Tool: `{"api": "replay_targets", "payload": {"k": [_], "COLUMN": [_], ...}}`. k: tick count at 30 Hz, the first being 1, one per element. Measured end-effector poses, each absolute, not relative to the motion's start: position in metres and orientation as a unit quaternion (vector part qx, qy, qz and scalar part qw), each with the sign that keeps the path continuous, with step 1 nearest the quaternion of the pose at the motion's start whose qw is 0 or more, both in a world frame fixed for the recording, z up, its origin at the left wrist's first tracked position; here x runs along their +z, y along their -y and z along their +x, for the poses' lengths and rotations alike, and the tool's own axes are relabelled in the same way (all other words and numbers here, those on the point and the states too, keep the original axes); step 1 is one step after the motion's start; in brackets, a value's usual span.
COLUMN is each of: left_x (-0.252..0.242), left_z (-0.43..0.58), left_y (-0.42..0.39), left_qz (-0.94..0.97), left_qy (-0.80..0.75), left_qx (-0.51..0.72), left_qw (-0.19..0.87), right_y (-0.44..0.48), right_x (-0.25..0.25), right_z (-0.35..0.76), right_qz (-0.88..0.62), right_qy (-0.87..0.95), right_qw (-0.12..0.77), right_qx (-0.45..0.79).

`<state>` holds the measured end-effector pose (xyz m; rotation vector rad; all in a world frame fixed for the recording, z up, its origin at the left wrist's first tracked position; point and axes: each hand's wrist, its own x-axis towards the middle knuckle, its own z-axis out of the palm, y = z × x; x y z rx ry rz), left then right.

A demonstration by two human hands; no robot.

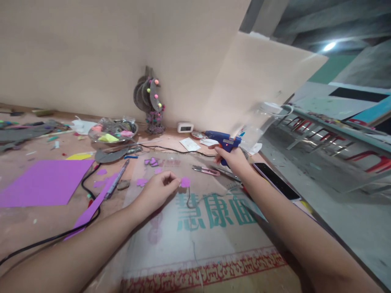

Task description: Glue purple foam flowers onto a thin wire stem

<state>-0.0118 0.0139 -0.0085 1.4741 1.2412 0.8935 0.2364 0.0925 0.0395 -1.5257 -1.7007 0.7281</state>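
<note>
My left hand (163, 186) is closed in a pinch on the edge of a small purple paper flower (185, 182), with a thin dark stem hanging below it. At the back right, the fingers of my right hand (231, 158) are wrapped round the handle of a blue glue gun (224, 137), its small red light showing. More purple flower cutouts (141, 182) and a folded purple piece (152, 162) lie beyond my left hand. Between the hands rests a pair of pink-handled snips (206, 170).
Purple sheet (45, 183), pen (117, 179) and black cable (91, 187) lie at left. Behind stand a bowl of craft bits (113, 131), a grey ornament with pompoms (150, 101) and a small digital clock (185, 127). A phone (276, 182) and plastic jug (259, 122) are at right.
</note>
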Motion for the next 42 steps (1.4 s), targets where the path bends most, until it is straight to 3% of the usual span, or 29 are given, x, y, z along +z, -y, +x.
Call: {"api": "replay_targets", "payload": {"k": [2,10,15,42], "left_x": [-0.010,-0.006,-0.004,-0.006], "left_z": [-0.012,-0.012,-0.012,-0.011], "left_y": [-0.014,-0.011,-0.011,-0.010], "left_qz": [0.596,0.577,0.570,0.583], "left_qy": [-0.509,-0.518,-0.535,-0.522], "left_qx": [0.378,0.404,0.392,0.396], "left_qw": [0.493,0.485,0.485,0.480], "right_y": [-0.063,0.005,0.008,0.004], "right_x": [0.043,0.019,0.020,0.009], "right_z": [0.231,0.221,0.218,0.213], "right_qz": [-0.549,-0.581,-0.497,-0.519], "right_qy": [0.679,0.679,0.734,0.732], "right_qw": [0.361,0.331,0.311,0.305], "right_qx": [0.328,0.303,0.343,0.318]}}
